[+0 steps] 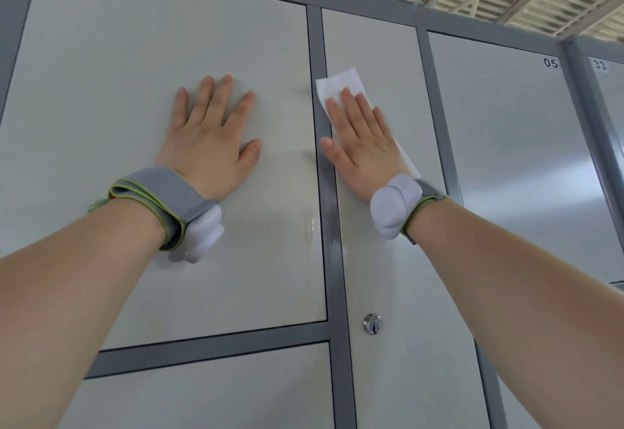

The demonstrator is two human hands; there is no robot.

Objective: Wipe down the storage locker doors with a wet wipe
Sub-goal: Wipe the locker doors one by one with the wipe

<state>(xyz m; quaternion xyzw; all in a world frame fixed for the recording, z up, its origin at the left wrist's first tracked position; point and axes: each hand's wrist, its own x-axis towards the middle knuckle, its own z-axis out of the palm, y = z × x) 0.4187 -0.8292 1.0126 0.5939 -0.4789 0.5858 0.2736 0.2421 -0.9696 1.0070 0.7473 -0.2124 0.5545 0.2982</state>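
Presses a white wet wipe (338, 83) flat onto the narrow locker door (381, 50) with the right hand (359, 148), fingers straight and close together. Covers the wipe's middle, leaving its top edge beyond the fingertips and its lower corner beside the wrist. Rests the left hand (209, 138), fingers spread wide and holding nothing, on door 01 (118, 74).

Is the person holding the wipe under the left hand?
No, the wipe lies flat under the right hand on the middle door, while the left hand rests bare on the door marked 01.
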